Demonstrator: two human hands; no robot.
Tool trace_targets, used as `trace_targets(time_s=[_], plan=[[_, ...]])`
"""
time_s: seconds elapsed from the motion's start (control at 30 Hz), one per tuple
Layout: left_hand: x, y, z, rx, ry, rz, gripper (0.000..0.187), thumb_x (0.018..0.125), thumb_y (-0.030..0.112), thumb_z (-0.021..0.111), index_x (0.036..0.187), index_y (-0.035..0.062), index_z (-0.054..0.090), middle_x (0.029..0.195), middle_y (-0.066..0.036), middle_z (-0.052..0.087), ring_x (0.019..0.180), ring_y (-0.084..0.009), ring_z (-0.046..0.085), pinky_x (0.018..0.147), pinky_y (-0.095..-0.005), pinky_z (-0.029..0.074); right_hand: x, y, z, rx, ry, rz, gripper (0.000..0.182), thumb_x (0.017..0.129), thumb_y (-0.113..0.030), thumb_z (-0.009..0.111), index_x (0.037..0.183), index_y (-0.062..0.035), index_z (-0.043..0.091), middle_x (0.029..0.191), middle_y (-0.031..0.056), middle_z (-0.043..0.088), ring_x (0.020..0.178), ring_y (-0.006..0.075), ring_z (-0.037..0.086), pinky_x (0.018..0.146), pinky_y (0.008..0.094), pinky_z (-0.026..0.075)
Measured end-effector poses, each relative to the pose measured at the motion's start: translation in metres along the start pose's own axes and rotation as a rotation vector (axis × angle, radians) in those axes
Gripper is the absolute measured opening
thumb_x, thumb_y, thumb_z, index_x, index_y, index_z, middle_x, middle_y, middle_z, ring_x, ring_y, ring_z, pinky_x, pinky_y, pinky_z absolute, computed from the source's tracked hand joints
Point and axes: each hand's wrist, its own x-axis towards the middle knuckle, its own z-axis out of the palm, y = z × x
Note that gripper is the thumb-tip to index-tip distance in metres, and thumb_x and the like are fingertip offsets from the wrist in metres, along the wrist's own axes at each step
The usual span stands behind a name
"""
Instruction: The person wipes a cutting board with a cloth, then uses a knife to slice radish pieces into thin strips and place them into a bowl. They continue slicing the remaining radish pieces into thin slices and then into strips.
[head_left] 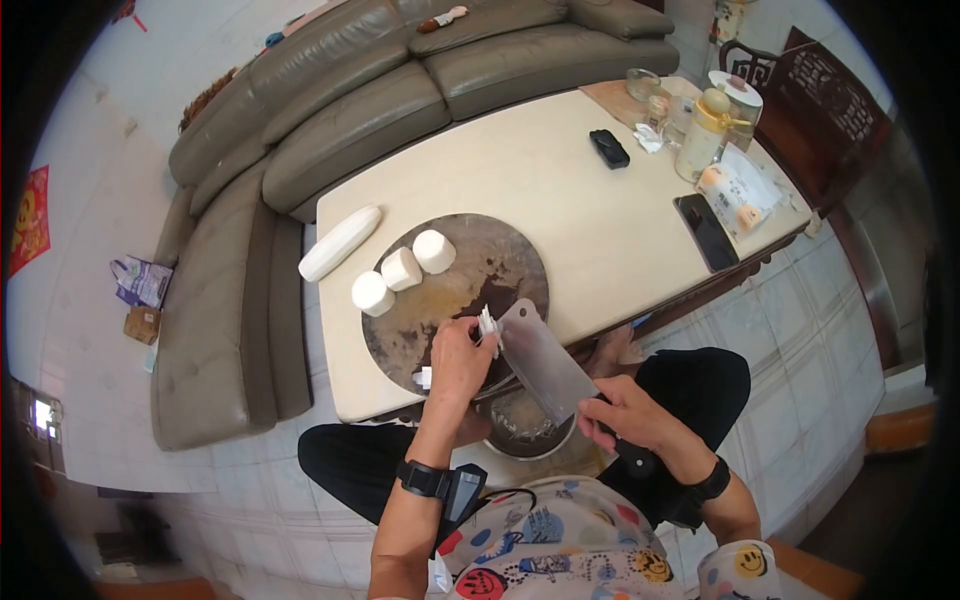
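Note:
My left hand (460,357) is closed at the near side of a round, dark-stained cutting board (470,240), its fingers pinching thin white radish strips (487,325). My right hand (632,412) grips the black handle of a cleaver (545,362), whose broad blade slants up beside the strips at the board's right edge. A small white radish piece (424,378) lies by my left wrist. Three thick radish chunks (402,269) stand in a row on the far left of the board. Below the table edge, between my legs, is a metal basin (530,457) with pale shreds inside.
A long peeled white radish (340,243) lies left of the board on the cream table (590,240). Toward the right end are a phone (707,232), a black case (609,149), a yellow-topped bottle (704,135), a tissue pack (740,193) and glassware. A grey sofa (350,125) borders the far side.

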Motion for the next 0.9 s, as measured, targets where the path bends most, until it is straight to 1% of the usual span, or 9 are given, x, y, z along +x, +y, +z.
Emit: trace_targets(time_s=[0.07,0.2,0.3,0.37,0.47,0.6,0.7,0.77,0.9], plan=[[0.003,0.002,-0.003,-0.025,-0.113,-0.105,0.031,0.077,0.019,0.071,0.098,-0.0046,0.068,0.089,-0.024,0.065,0.082,-0.0375,0.065,0.077,-0.0426,0.051,-0.004,0.001,0.000,0.048,0.011,0.022,0.026,0.093,-0.016,0.051,0.076,0.0031,0.056,0.061,0.0045,0.056,0.045,0.0093,0.050,0.043,0.0256,0.042],[0.010,0.004,-0.009,-0.049,-0.161,-0.139,0.031,0.076,0.018,0.071,0.097,-0.0045,0.068,0.083,-0.022,0.068,0.082,-0.0361,0.067,0.075,-0.0424,0.052,0.007,0.003,0.003,0.031,-0.026,0.018,0.026,0.093,-0.015,0.052,0.076,0.0032,0.058,0.061,0.0043,0.057,0.045,0.0092,0.050,0.043,0.0247,0.041],[0.012,0.004,-0.014,-0.055,-0.182,-0.170,0.028,0.076,0.016,0.071,0.094,-0.0040,0.068,0.078,-0.019,0.068,0.076,-0.0326,0.068,0.072,-0.0401,0.052,0.012,0.003,0.009,0.080,-0.026,0.024,0.026,0.093,-0.015,0.053,0.075,0.0030,0.059,0.060,0.0035,0.056,0.044,0.0087,0.049,0.043,0.0236,0.039],[0.010,0.012,-0.023,-0.143,-0.225,-0.248,0.024,0.075,0.014,0.070,0.092,-0.0032,0.068,0.076,-0.017,0.068,0.074,-0.0268,0.068,0.069,-0.0370,0.052,0.013,0.004,0.012,0.094,-0.016,0.037,0.025,0.093,-0.014,0.053,0.076,0.0031,0.059,0.060,0.0035,0.056,0.044,0.0088,0.049,0.043,0.0236,0.039],[0.008,0.009,-0.018,-0.164,-0.200,-0.261,0.020,0.075,0.011,0.068,0.090,-0.0025,0.067,0.073,-0.016,0.067,0.070,-0.0216,0.067,0.067,-0.0344,0.051,0.007,0.008,0.011,0.033,-0.041,-0.017,0.026,0.094,-0.015,0.053,0.077,0.0029,0.059,0.062,0.0034,0.057,0.046,0.0083,0.050,0.044,0.0236,0.039],[0.002,0.000,-0.010,-0.200,-0.147,-0.182,0.018,0.074,0.009,0.067,0.089,-0.0017,0.067,0.072,-0.013,0.066,0.068,-0.0179,0.065,0.065,-0.0337,0.051,-0.004,0.005,0.015,-0.006,-0.037,-0.051,0.024,0.094,-0.014,0.052,0.078,0.0028,0.056,0.065,0.0049,0.058,0.046,0.0089,0.051,0.044,0.0252,0.042],[-0.003,-0.015,-0.001,-0.367,-0.139,-0.190,0.016,0.076,0.006,0.065,0.090,-0.0021,0.066,0.073,-0.008,0.066,0.066,-0.0137,0.062,0.063,-0.0306,0.050,-0.012,0.007,0.017,-0.033,-0.037,-0.035,0.022,0.094,-0.013,0.052,0.079,0.0026,0.055,0.066,0.0049,0.059,0.046,0.0089,0.051,0.044,0.0251,0.041],[-0.008,-0.019,0.001,-0.657,-0.138,-0.244,0.015,0.081,0.003,0.062,0.095,-0.0020,0.065,0.079,-0.003,0.065,0.068,-0.0100,0.060,0.062,-0.0264,0.049,-0.018,0.007,0.018,-0.035,-0.039,-0.019,0.022,0.094,-0.013,0.052,0.080,0.0024,0.055,0.066,0.0049,0.059,0.046,0.0089,0.051,0.044,0.0251,0.041],[-0.014,-0.013,-0.006,-0.841,-0.152,-0.351,0.020,0.083,-0.003,0.060,0.103,-0.0011,0.062,0.085,-0.003,0.066,0.070,-0.0080,0.060,0.063,-0.0235,0.049,-0.031,-0.003,0.028,-0.128,-0.006,-0.038,0.023,0.095,-0.014,0.052,0.078,0.0014,0.053,0.064,0.0032,0.056,0.047,0.0080,0.050,0.044,0.0249,0.041]])
